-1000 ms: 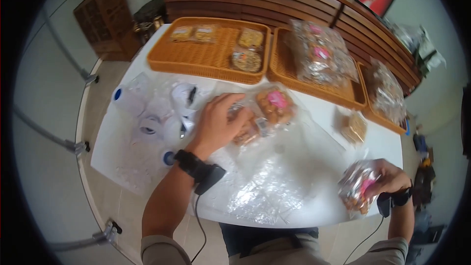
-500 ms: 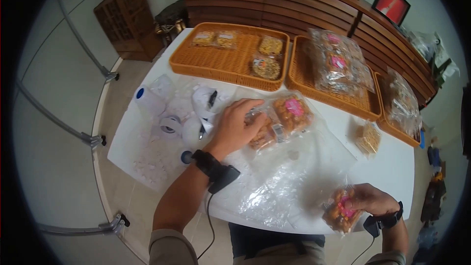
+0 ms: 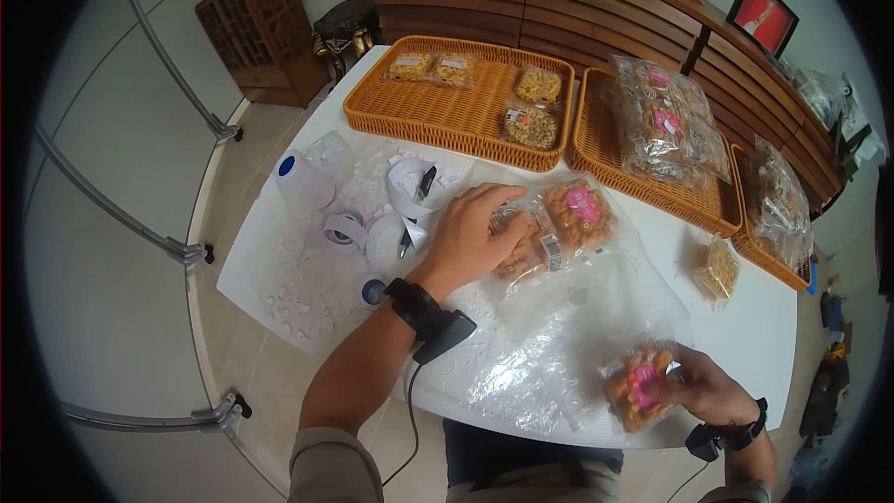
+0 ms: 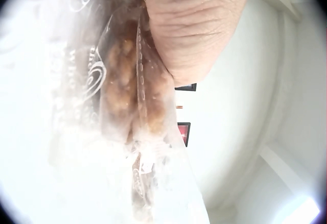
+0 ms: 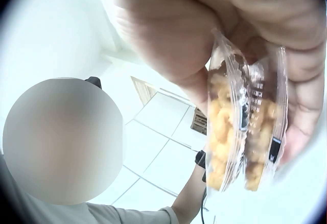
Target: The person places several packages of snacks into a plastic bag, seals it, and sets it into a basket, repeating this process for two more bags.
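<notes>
In the head view my left hand [image 3: 478, 235] grips a clear snack packet [image 3: 521, 256] with a barcode, its thumb and fingers over the packet's left part. A second packet with a pink label [image 3: 583, 205] lies right beside it. Both overlap a large clear plastic bag [image 3: 535, 363] spread on the table. At the front right, my right hand [image 3: 705, 389] pinches pink-labelled snack packets [image 3: 641, 387]. The right wrist view shows two of these packets [image 5: 222, 142] held back to back, with orange-brown pieces inside. Left-hand fingertips are partly hidden behind the packet.
Wicker trays line the back: one [image 3: 447, 121] with several small packets, another [image 3: 596, 144] piled with pink-labelled packets, a third [image 3: 792, 270] at right. A pale packet [image 3: 717, 272] sits alone. Left are tape rolls [image 3: 345, 231], a bottle [image 3: 305, 182] and paper scraps [image 3: 303, 303].
The right hand has moved left and inward over the table with its packets, whose pink label has turned upward. The left hand stays at its packet. The head view has shifted a little.
</notes>
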The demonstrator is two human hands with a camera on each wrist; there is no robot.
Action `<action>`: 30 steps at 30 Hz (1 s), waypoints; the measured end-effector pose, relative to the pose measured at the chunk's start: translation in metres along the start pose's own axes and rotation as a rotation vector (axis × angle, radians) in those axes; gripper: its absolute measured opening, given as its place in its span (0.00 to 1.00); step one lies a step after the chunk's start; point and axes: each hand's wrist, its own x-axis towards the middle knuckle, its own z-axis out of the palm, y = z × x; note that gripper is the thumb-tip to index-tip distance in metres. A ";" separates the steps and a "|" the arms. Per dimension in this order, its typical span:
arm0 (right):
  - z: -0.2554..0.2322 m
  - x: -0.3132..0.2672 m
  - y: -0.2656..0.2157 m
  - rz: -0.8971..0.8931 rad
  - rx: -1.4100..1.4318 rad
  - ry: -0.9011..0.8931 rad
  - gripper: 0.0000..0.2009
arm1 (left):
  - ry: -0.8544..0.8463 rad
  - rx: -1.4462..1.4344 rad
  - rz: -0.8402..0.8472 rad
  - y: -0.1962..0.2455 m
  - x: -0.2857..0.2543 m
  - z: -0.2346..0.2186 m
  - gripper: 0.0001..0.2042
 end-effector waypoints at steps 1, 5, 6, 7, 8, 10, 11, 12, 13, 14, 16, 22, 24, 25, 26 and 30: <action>0.005 -0.001 -0.006 -0.009 0.100 -0.010 0.26 | 0.003 0.004 0.001 0.000 0.000 0.000 0.16; -0.001 0.006 0.001 -0.052 -0.053 -0.111 0.27 | 0.007 0.001 0.005 -0.001 0.000 0.001 0.16; -0.002 0.005 -0.001 -0.052 -0.115 -0.161 0.28 | 0.008 -0.003 0.005 -0.001 0.000 0.000 0.16; -0.004 0.005 -0.002 -0.052 -0.178 -0.212 0.28 | 0.007 -0.002 0.004 -0.001 0.000 0.000 0.16; -0.007 0.007 0.001 -0.066 -0.187 -0.278 0.29 | 0.006 0.001 0.003 0.000 0.000 0.000 0.16; -0.012 0.012 0.010 -0.094 -0.204 -0.413 0.30 | 0.006 0.007 -0.003 0.000 0.000 0.000 0.16; -0.012 0.015 0.007 -0.126 -0.267 -0.434 0.31 | 0.006 0.010 -0.006 0.000 0.000 0.000 0.16; -0.012 0.016 0.011 -0.109 -0.181 -0.386 0.31 | 0.005 0.012 -0.010 0.000 -0.001 0.000 0.16; -0.013 0.018 0.019 -0.093 -0.095 -0.335 0.31 | 0.007 0.017 -0.006 -0.001 -0.001 0.000 0.16; -0.015 0.018 0.026 -0.075 -0.008 -0.284 0.31 | 0.009 0.022 -0.003 -0.001 -0.001 0.000 0.16; -0.015 0.017 0.029 -0.111 -0.028 -0.131 0.33 | 0.008 0.023 -0.007 -0.001 -0.001 0.001 0.16; -0.008 0.015 0.022 -0.071 0.301 -0.037 0.36 | -0.004 0.002 -0.018 0.001 0.000 0.000 0.16; -0.003 0.009 0.003 -0.045 0.261 -0.095 0.37 | -0.015 -0.020 -0.029 0.003 0.001 -0.001 0.16; -0.003 0.005 -0.002 -0.031 0.241 -0.124 0.37 | 0.004 -0.046 -0.026 0.002 0.001 0.000 0.16; -0.005 0.005 0.001 -0.034 0.175 -0.170 0.37 | -0.002 -0.041 -0.024 0.002 0.001 0.001 0.16; -0.014 0.012 0.016 -0.015 -0.072 -0.333 0.37 | -0.010 -0.026 -0.008 0.002 0.001 0.000 0.16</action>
